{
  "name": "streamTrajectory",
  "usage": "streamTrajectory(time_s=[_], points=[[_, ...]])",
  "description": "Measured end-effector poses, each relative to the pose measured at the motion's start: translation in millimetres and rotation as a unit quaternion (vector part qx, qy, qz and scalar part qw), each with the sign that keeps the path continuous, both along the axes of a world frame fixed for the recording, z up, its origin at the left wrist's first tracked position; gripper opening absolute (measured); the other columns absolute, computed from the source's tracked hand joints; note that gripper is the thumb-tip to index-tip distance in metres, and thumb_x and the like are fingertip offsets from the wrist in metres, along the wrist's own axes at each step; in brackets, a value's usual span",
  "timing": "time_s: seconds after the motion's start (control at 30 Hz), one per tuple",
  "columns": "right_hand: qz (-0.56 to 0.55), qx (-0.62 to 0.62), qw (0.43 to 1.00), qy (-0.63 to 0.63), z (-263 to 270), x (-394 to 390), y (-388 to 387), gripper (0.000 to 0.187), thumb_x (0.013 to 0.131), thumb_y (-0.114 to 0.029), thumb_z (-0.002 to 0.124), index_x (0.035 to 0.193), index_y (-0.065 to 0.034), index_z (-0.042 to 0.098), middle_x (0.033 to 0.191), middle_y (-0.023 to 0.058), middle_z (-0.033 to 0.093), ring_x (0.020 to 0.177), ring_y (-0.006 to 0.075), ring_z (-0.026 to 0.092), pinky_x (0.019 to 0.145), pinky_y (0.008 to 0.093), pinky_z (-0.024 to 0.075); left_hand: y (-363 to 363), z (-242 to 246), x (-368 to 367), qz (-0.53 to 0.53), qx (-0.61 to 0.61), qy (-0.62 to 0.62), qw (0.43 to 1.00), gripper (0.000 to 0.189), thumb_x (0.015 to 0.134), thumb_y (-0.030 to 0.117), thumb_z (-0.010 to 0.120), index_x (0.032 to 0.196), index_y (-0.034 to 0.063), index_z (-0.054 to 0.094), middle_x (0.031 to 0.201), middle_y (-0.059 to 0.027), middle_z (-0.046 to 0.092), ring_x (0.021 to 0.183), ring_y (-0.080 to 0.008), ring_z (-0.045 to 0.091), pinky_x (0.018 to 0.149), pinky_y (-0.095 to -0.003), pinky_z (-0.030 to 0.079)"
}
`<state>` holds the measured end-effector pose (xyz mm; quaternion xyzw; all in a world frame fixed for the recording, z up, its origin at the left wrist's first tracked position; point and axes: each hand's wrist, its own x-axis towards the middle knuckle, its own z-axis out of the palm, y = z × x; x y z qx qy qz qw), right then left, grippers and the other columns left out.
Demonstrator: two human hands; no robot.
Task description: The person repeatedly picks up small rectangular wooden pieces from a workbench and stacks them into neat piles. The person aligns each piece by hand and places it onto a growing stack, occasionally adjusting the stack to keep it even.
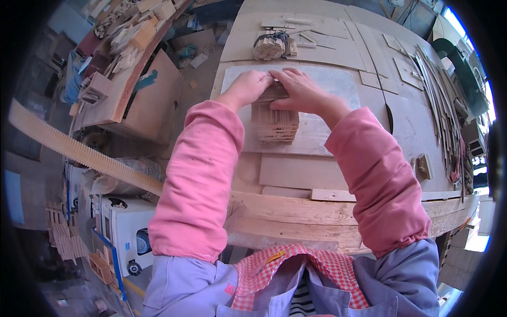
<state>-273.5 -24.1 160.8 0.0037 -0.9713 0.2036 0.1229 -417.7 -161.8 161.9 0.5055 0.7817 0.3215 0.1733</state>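
Both hands are at a bundle of thin wooden strips [275,93] on a pale, smooth board [332,89]. My left hand [252,84] grips the bundle's left end with its fingers curled in. Across the right end lies my right hand [300,92], its thumb on the near side and its fingers over the far side. Just nearer to me, and touching or partly under the bundle, sits a stack of wooden strips [277,125] with grooved upper edges and uneven layers. The fingertips and the bundle's far side are partly hidden.
Beyond the board lies a tied bundle of wooden sticks [269,46]. Long thin strips [435,107] run along the bench's right side, near some small wooden pieces [425,166]. A thick timber beam [293,214] forms the near edge. A ribbed hose [85,149] and a white machine [128,233] stand left.
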Motion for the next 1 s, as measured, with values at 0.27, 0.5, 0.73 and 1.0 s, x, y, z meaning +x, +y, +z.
streamTrajectory(time_s=[0.27, 0.5, 0.73, 1.0], points=[[-0.016, -0.019, 1.0, 0.015, -12, -2, -1, 0.068, 0.077, -0.045, 0.069, 0.129, -0.0059, 0.052, 0.123, 0.0189, 0.059, 0.123, 0.0379, 0.047, 0.105, 0.0446, 0.0363, 0, 3, 0, -0.008, -0.03, 0.025, 0.999, 0.031, 0.097, 0.026, 0.051, 0.104, -0.0007, 0.066, 0.091, -0.0144, 0.07, 0.084, -0.02, 0.064, 0.077, -0.0339, 0.048], [-0.056, 0.013, 0.995, 0.078, 2, 16, -13, 0.082, 0.078, -0.054, 0.068, 0.137, -0.0039, 0.043, 0.134, 0.0216, 0.05, 0.131, 0.0388, 0.039, 0.109, 0.0448, 0.033, -1, 4, -4, -0.015, -0.013, 0.029, 0.999, 0.032, 0.097, 0.027, 0.052, 0.113, 0.0019, 0.064, 0.102, -0.0155, 0.069, 0.094, -0.0223, 0.065, 0.083, -0.0331, 0.048], [-0.078, -0.093, 0.989, 0.079, -11, 141, -22, 0.065, 0.091, -0.041, 0.059, 0.138, 0.0003, 0.041, 0.138, 0.0245, 0.045, 0.133, 0.0401, 0.037, 0.11, 0.0451, 0.0316, -46, 30, 31, 0.024, 0.179, 0.162, 0.97, 0.035, 0.095, 0.016, 0.054, 0.127, 0.0006, 0.056, 0.13, -0.0163, 0.058, 0.124, -0.0275, 0.053, 0.105, -0.0357, 0.039], [-0.297, -0.154, 0.939, -0.076, -100, 368, 62, 0.054, 0.091, -0.025, 0.06, 0.136, -0.0007, 0.044, 0.135, 0.0248, 0.05, 0.127, 0.0385, 0.046, 0.108, 0.0442, 0.0367, -126, -9, 180, 0.046, 0.063, 0.072, 0.994, 0.035, 0.091, 0.006, 0.055, 0.125, -0.0017, 0.056, 0.128, -0.0156, 0.058, 0.122, -0.0283, 0.054, 0.106, -0.0369, 0.037]])
